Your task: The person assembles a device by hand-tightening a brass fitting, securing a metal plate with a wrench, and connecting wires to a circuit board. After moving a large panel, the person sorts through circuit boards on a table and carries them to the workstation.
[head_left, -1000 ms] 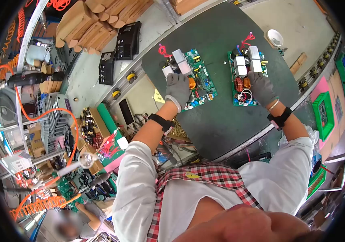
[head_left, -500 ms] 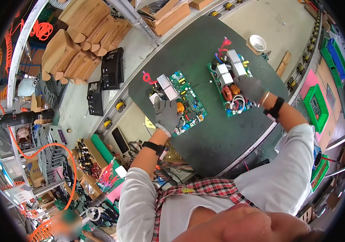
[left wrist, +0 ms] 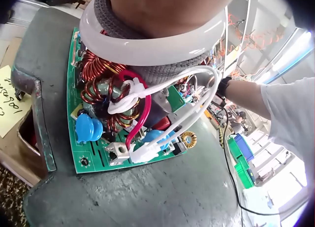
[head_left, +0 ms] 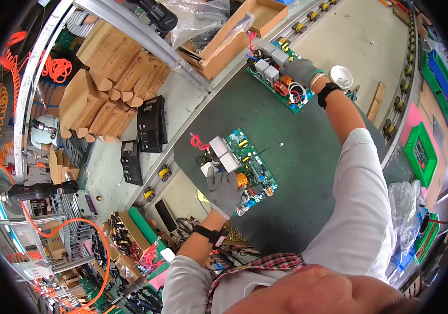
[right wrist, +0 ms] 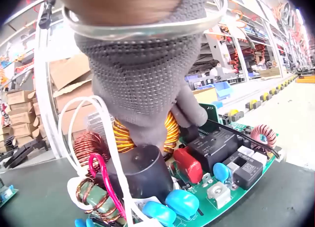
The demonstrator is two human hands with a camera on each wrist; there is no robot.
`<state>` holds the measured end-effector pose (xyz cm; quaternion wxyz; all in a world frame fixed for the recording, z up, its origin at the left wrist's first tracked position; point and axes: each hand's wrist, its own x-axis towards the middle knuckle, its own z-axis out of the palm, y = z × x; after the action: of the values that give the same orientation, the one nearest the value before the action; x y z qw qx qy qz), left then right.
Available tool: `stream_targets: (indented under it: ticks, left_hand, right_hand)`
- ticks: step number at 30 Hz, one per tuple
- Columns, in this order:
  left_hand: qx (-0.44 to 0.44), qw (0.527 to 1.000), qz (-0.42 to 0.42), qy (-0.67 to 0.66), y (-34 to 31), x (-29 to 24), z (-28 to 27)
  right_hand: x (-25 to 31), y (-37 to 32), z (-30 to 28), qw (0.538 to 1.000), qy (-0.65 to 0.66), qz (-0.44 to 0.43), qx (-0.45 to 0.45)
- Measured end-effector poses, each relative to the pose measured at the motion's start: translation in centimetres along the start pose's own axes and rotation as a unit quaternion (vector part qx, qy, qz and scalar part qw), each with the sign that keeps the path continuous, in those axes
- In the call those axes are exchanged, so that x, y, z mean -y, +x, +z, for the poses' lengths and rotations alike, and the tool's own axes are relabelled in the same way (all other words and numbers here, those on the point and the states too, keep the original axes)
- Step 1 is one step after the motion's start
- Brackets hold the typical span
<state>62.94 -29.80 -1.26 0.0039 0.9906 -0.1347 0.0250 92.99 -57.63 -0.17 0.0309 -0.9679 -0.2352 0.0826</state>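
Note:
On the dark green mat, the left circuit board (head_left: 255,170) lies flat in the head view. My gloved left hand (head_left: 224,191) rests over its near left side, beside the orange coil, with its fingers rather straight. In the left wrist view, wires and coils of that board (left wrist: 88,160) hide the fingers. Farther off, my gloved right hand (head_left: 299,71) grips the second circuit board (head_left: 274,86) near the mat's far edge. The right wrist view shows the right hand (right wrist: 147,84) with its fingers curled down around the yellow-orange coil (right wrist: 172,131), among tall components.
The green mat (head_left: 307,183) spreads between and below the boards. A white bowl (head_left: 341,77) and a wooden piece (head_left: 376,102) are at the right. Black housings (head_left: 151,125) and cardboard pieces (head_left: 114,60) lie left. An open carton (head_left: 268,18) stands beyond, near rollers (head_left: 299,27).
My right hand has moved the second board away from me, toward the mat's far edge. The left board stays about where it was on the mat, with the left hand's fingers straighter. The head view has shifted.

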Motion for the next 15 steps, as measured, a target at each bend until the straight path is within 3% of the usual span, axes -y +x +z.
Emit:
stream_targets:
  ticks: [5, 8, 11, 15]
  left_hand:
    - [0.031, 0.999, 0.007, -0.011, 0.3, 0.4, 0.2]
    - [0.077, 0.997, 0.011, -0.005, 1.6, 0.6, -0.6]
    - [0.101, 0.995, -0.012, -0.012, 4.9, -0.2, -1.6]
    - [0.043, 0.999, 0.011, 0.02, 11.7, -1.0, -1.2]
  right_hand:
    - [-0.4, 0.0, -0.1, 0.997, -0.062, -0.009, 0.033]
    - [-0.4, 0.4, 0.4, 0.998, -0.016, 0.035, 0.039]
    - [-0.5, 0.0, 0.4, 0.999, -0.039, -0.003, 0.026]
    - [-0.2, -0.2, 0.7, 0.999, -0.028, 0.014, 0.014]
